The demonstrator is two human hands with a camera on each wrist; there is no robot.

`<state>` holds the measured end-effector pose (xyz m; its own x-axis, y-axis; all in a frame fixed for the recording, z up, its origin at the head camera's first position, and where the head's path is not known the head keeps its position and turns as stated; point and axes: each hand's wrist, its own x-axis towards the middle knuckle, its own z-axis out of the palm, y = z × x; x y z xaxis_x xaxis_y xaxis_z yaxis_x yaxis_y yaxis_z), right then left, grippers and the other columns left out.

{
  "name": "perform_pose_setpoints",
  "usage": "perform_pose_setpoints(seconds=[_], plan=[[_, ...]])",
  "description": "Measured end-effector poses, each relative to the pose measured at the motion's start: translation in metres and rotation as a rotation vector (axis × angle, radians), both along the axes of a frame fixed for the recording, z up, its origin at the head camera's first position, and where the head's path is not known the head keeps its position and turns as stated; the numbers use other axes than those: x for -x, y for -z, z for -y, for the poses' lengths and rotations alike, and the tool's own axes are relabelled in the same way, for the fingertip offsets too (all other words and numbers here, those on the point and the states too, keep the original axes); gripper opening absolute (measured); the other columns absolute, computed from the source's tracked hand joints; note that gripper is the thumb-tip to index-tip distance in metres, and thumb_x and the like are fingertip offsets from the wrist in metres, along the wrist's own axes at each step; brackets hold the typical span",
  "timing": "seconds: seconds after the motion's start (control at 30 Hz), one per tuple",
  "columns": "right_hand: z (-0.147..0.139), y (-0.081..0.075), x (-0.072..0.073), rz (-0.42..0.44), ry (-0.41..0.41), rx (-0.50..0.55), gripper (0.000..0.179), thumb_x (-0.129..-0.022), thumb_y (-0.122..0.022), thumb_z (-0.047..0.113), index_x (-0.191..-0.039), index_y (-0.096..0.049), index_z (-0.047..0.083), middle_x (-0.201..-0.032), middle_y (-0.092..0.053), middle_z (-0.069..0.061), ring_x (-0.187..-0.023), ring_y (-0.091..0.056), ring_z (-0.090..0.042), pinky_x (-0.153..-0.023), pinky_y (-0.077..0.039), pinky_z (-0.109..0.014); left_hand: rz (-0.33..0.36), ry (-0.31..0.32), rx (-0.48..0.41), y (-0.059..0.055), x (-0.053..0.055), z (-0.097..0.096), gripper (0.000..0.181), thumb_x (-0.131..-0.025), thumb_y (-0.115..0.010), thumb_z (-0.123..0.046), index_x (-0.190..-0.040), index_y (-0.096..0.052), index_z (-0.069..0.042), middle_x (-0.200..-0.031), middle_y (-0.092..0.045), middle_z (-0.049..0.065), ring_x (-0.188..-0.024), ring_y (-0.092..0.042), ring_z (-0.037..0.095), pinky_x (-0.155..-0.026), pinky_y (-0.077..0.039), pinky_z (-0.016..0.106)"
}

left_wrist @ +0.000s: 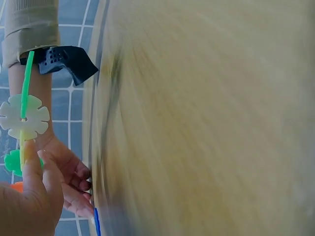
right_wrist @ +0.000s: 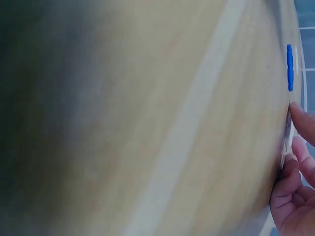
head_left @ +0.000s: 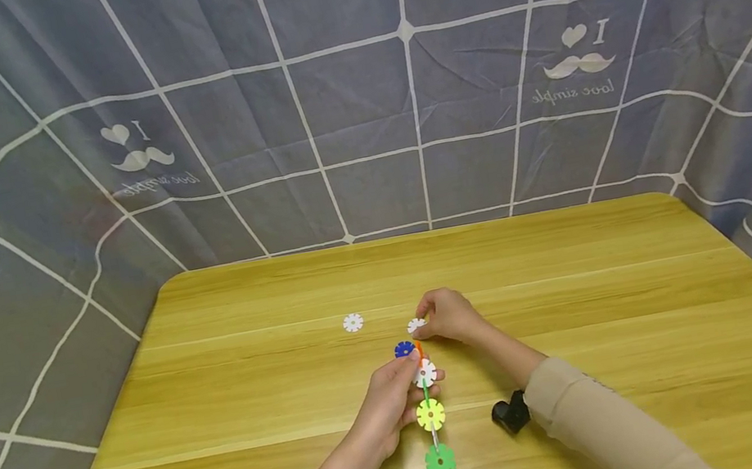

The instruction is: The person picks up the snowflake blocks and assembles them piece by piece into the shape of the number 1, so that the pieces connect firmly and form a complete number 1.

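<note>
My left hand grips a chain of notched plastic flower discs near its far end. Along it, discs standing on edge alternate with flat-facing ones: an orange disc by the fingertips, then a white disc, a yellow disc and a green disc at the near end. Just beyond, my right hand pinches a loose white disc at the table surface. A blue disc lies beside the left thumb, partly hidden by the hand. In the left wrist view a bright green disc shows edge-on.
Another white disc lies on the wooden table, left of the hands. A black wrist-worn device sits at the right sleeve's cuff. Behind the table's far edge hangs a grey curtain with white lines.
</note>
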<state>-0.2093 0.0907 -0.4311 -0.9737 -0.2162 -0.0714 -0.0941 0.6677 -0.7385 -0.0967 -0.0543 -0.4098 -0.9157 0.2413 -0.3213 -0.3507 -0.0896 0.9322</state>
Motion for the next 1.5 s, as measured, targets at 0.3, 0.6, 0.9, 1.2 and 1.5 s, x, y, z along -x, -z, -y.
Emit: perform_pose_setpoints(seconds=[0.3, 0.6, 0.9, 1.2, 1.5], plan=[[-0.005, -0.001, -0.002, 0.038, 0.024, 0.092, 0.024, -0.068, -0.081, 0.003, -0.082, -0.062, 0.002, -0.064, -0.051, -0.004, -0.057, -0.044, -0.013, -0.051, -0.036, -0.022, 0.003, 0.002, -0.018, 0.001, -0.001, 0.001, 0.045, -0.099, -0.044, -0.028, -0.122, -0.049, 0.010, -0.100, -0.069, 0.010, -0.073, -0.063, 0.004, -0.061, -0.053, 0.019], [-0.013, -0.001, -0.003, 0.197, 0.005, 0.305, 0.022, -0.078, -0.071, -0.003, -0.097, -0.060, -0.005, -0.062, -0.056, -0.005, -0.052, -0.052, -0.013, -0.050, -0.046, -0.022, 0.007, 0.007, -0.021, 0.002, -0.002, 0.001, 0.045, -0.099, -0.044, -0.030, -0.121, -0.050, 0.009, -0.098, -0.070, 0.008, -0.071, -0.062, 0.003, -0.059, -0.052, 0.018], [-0.019, -0.017, -0.010, 0.237, -0.134, 0.402, 0.025, -0.083, -0.067, 0.001, -0.107, -0.061, -0.007, -0.060, -0.058, 0.000, -0.055, -0.053, -0.012, -0.055, -0.047, -0.023, -0.004, 0.019, -0.026, 0.003, -0.001, 0.001, 0.047, -0.099, -0.045, -0.034, -0.121, -0.051, 0.008, -0.097, -0.070, 0.005, -0.073, -0.061, 0.004, -0.059, -0.051, 0.018], [-0.022, -0.028, -0.017, 0.236, -0.219, 0.459, 0.029, -0.085, -0.065, 0.004, -0.110, -0.058, -0.009, -0.061, -0.059, 0.001, -0.057, -0.054, -0.010, -0.055, -0.047, -0.022, -0.002, 0.016, -0.010, 0.003, -0.001, 0.001, 0.048, -0.099, -0.045, -0.033, -0.121, -0.050, 0.008, -0.099, -0.070, 0.007, -0.075, -0.062, 0.005, -0.062, -0.052, 0.019], [-0.022, -0.031, -0.023, 0.257, -0.249, 0.488, 0.030, -0.086, -0.064, 0.004, -0.112, -0.058, -0.010, -0.064, -0.061, 0.001, -0.057, -0.055, -0.010, -0.055, -0.048, -0.022, 0.002, 0.016, -0.010, 0.003, -0.001, 0.001, 0.046, -0.099, -0.045, -0.031, -0.120, -0.051, 0.009, -0.097, -0.070, 0.006, -0.073, -0.062, 0.004, -0.061, -0.052, 0.019]])
